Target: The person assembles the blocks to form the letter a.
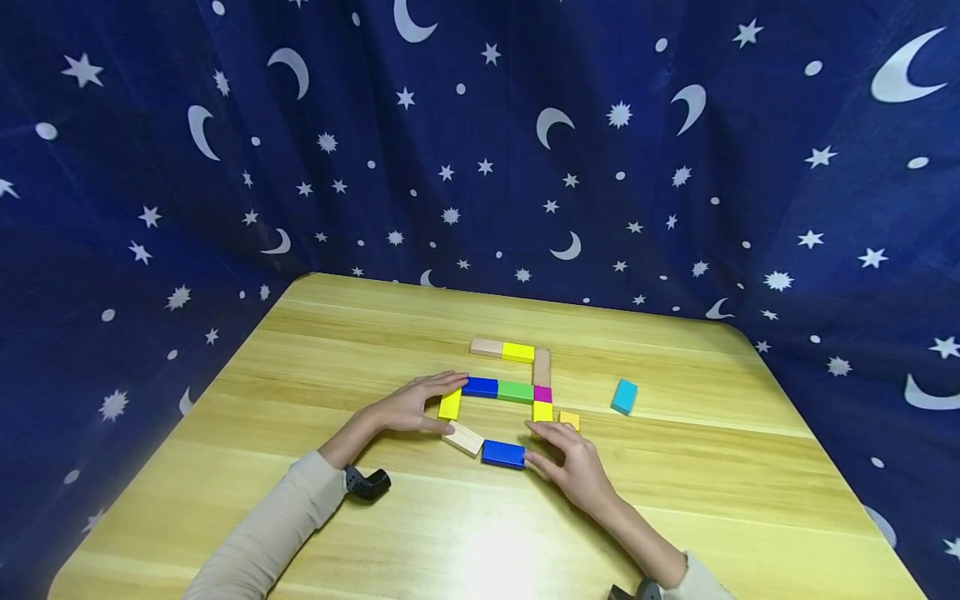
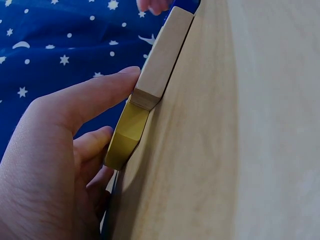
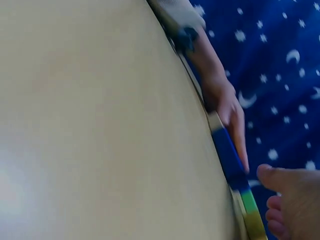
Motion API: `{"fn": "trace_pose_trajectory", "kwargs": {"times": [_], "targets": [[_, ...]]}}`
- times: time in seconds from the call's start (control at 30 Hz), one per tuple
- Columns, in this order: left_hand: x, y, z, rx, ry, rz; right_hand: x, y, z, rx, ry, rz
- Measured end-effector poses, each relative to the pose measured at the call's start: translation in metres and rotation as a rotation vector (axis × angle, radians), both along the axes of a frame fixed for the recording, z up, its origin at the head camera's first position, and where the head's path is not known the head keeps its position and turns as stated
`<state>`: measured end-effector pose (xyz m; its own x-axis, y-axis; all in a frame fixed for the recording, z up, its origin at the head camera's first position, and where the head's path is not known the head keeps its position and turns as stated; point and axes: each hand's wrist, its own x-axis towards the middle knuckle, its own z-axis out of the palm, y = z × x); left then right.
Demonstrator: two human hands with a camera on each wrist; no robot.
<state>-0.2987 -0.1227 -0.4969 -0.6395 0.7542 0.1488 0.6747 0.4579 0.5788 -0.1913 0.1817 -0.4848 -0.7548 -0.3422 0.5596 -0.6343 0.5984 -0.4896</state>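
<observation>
My left hand (image 1: 408, 404) reaches around a yellow block (image 1: 449, 405), fingertips by the corner where it meets a far blue block (image 1: 480, 387). Its thumb touches the end of a plain wooden block (image 2: 162, 57), which lies slantwise against the yellow one. The right hand (image 1: 581, 471) has its thumb at the right end of a near blue block (image 1: 503, 454). Its fingers extend over the near end of another yellow block (image 1: 542, 412), partly hiding it. Between these lie a green block (image 1: 515, 392) and a small magenta block (image 1: 542, 394), in line with the far blue block.
Farther back, a tan block (image 1: 542, 367), a yellow block (image 1: 518, 352) and a pinkish block (image 1: 486, 347) form a corner. A small orange-yellow block (image 1: 570, 419) sits beside the right hand. A light-blue block (image 1: 624, 397) lies apart to the right. A starry curtain (image 1: 510, 167) surrounds the table.
</observation>
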Motion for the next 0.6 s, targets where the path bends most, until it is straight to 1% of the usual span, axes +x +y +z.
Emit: {"fn": "trace_pose_trajectory", "kwargs": {"times": [0.17,0.37,0.6], "targets": [[-0.001,0.000,-0.001,-0.002,-0.003,-0.001,-0.010,0.016,0.001,-0.017,0.024,-0.091],[-0.002,0.000,-0.001,-0.012,-0.001,0.001,-0.016,0.031,-0.002,-0.008,-0.016,-0.167],[-0.001,0.000,0.000,-0.009,0.001,-0.002,-0.016,0.042,-0.007,0.071,-0.093,-0.226]]}}
